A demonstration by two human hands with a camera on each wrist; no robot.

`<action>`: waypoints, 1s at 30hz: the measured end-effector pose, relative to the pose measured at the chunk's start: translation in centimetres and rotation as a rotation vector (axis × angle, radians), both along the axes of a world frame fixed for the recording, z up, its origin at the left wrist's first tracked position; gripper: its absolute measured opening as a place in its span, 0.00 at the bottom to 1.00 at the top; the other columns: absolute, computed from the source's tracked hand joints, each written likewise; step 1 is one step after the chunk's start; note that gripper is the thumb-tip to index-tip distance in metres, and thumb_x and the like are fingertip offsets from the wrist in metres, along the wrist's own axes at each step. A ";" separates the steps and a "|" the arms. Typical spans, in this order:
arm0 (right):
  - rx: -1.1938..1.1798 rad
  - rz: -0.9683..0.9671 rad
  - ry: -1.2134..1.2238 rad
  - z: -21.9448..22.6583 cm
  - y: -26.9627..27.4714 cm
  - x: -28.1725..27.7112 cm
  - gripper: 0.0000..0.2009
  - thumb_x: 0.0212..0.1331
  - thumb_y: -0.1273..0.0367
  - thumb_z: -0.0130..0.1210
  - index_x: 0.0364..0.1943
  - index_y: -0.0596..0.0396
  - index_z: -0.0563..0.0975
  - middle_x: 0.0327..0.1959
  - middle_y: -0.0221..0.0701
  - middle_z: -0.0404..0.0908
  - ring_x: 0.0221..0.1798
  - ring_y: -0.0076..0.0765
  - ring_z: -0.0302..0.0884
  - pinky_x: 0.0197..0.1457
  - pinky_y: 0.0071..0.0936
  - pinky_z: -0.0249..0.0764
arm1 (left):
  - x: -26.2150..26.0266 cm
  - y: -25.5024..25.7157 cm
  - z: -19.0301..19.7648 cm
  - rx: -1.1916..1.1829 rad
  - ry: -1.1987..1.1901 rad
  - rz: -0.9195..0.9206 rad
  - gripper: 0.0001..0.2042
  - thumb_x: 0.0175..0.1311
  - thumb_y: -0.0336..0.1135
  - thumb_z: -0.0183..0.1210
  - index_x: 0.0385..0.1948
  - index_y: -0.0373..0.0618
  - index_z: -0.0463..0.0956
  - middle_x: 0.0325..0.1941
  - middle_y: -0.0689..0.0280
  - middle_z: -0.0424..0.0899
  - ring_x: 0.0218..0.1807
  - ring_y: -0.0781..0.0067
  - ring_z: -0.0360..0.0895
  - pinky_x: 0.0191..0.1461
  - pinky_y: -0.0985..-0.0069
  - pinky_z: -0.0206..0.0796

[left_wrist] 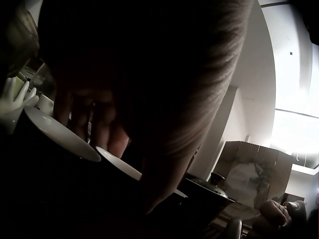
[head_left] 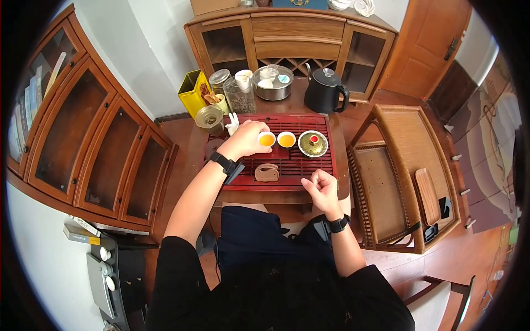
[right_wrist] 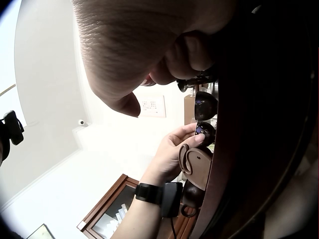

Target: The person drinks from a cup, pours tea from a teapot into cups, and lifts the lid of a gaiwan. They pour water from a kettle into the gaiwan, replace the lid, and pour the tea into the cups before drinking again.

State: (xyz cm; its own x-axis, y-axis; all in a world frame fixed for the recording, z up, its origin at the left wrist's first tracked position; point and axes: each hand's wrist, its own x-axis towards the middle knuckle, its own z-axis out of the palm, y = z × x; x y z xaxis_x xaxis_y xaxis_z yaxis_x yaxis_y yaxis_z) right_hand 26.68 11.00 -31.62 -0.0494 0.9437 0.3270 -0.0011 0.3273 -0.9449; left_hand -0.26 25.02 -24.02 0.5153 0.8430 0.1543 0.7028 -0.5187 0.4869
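My left fingers (head_left: pixel 258 127) pinch the left teacup (head_left: pixel 266 141), right of my palm, nearer the tray's (head_left: pixel 298 186) far edge than its near one. Right fingers (head_left: pixel 322 179): farther off, loosely curled, empty.

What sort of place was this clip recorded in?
Probably a tea corner in a home, though a small tearoom is possible: two cups of amber liquid stand on a slatted red tray, with a black kettle beyond it and a wooden sideboard farther back.
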 end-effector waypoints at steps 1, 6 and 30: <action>0.001 0.000 0.001 0.0 0.0 0.0 0.22 0.61 0.74 0.68 0.20 0.49 0.63 0.19 0.14 0.59 0.25 0.11 0.52 0.26 0.19 0.51 | 0.0 0.0 0.0 -0.009 -0.002 0.007 0.23 0.46 0.39 0.78 0.43 0.42 0.83 0.44 0.58 0.87 0.55 0.55 0.78 0.62 0.62 0.70; 0.011 -0.009 -0.015 0.1 0.0 0.0 0.22 0.61 0.74 0.68 0.20 0.49 0.63 0.19 0.14 0.59 0.25 0.11 0.52 0.26 0.18 0.51 | 0.1 0.1 0.1 -0.014 0.055 0.015 0.28 0.45 0.43 0.79 0.49 0.42 0.82 0.52 0.55 0.85 0.60 0.51 0.76 0.66 0.60 0.68; 0.009 -0.006 -0.034 0.3 -0.1 0.0 0.22 0.61 0.74 0.68 0.20 0.50 0.63 0.18 0.15 0.59 0.24 0.12 0.52 0.25 0.19 0.52 | 4.2 -2.1 4.6 0.111 -0.071 -0.128 0.25 0.47 0.45 0.77 0.46 0.46 0.82 0.47 0.60 0.85 0.54 0.55 0.79 0.63 0.60 0.64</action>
State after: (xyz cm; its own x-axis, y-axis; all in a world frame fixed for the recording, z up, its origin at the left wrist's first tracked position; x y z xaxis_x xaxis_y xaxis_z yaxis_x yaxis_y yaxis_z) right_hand 26.69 10.90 -31.27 -0.0551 0.9409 0.3341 0.0329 0.3361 -0.9413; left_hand 3.95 22.92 -19.41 0.6020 0.7469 0.2824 0.5933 -0.6551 0.4678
